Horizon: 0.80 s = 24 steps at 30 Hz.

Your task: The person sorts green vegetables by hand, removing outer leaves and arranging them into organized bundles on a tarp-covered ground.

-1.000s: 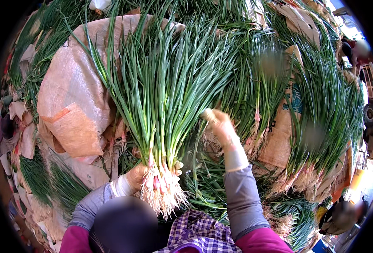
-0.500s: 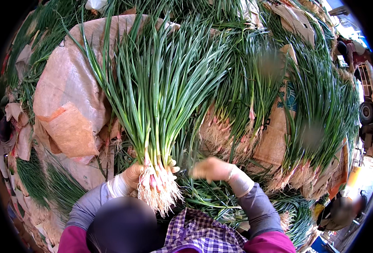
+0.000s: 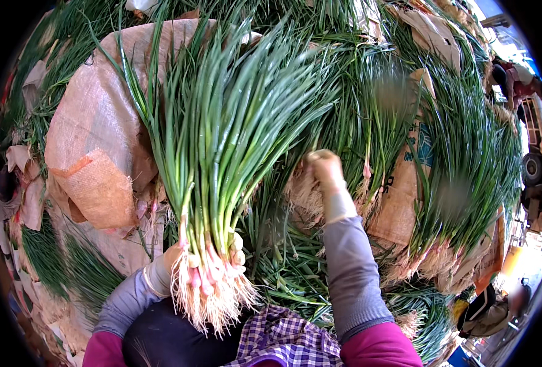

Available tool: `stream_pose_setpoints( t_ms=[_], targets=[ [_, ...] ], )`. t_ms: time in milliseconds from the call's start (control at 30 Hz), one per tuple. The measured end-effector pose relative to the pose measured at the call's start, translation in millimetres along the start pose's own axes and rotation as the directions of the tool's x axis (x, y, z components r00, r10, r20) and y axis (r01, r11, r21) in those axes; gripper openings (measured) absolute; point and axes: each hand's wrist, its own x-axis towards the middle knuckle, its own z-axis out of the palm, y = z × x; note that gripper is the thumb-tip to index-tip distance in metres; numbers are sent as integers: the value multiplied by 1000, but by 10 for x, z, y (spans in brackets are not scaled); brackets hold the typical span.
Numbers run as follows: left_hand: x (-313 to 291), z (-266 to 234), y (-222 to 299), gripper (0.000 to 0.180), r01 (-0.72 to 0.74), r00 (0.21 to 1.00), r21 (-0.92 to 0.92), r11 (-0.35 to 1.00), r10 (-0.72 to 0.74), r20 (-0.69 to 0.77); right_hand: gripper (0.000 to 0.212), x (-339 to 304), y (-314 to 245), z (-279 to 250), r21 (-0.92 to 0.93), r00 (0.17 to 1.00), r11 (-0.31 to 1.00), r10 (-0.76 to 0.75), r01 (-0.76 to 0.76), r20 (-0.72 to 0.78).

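Observation:
A large bunch of spring onions (image 3: 213,177) stands nearly upright in front of me, its green leaves pointing away and its pink-white bulbs and pale roots hanging over my lap. My left hand (image 3: 171,260) is closed round its lower stems from the left, the fingers mostly hidden behind the bulbs. To the right, my outstretched right hand (image 3: 326,170) is at the bulb end of another heap of spring onions (image 3: 375,131). Its fingers are curled in; whatever lies in them is hidden. Below that hand hang stringy roots (image 3: 304,192).
A woven sack (image 3: 96,140) bulges on the left; a printed sack (image 3: 399,202) lies among the onions on the right. More spring onions (image 3: 467,165) spread beyond it. Loose green leaves (image 3: 295,275) lie between my arms. A person (image 3: 494,309) is at the lower right edge.
My right hand has moved away from beside the held bunch, forward and right to the other heap. The left hand has come lower and slightly left with the bunch.

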Motion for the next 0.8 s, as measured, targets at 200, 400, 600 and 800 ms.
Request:
stream_pose_setpoints(
  t_ms=[200, 400, 600, 800],
  targets=[
    [-252, -326, 4, 60, 67, 995, 245, 967, -48, -84, 25, -862, 17, -540, 623, 971, 746, -153, 235, -184],
    [-25, -268, -128, 50, 28, 990, 86, 996, -15, -143, 29, -1550, 437, -98, 776, 887, 589, -209, -223, 413],
    [9, -265, -75, 71, 182, 964, 114, 977, -154, -218, 20, -1818, 352, 293, 676, 864, 724, -246, -138, 440],
    [34, -285, -147, 52, 88, 962, 203, 975, -30, -272, 44, -1745, 117, 403, 586, 788, 764, -174, -271, 591]
  ],
)
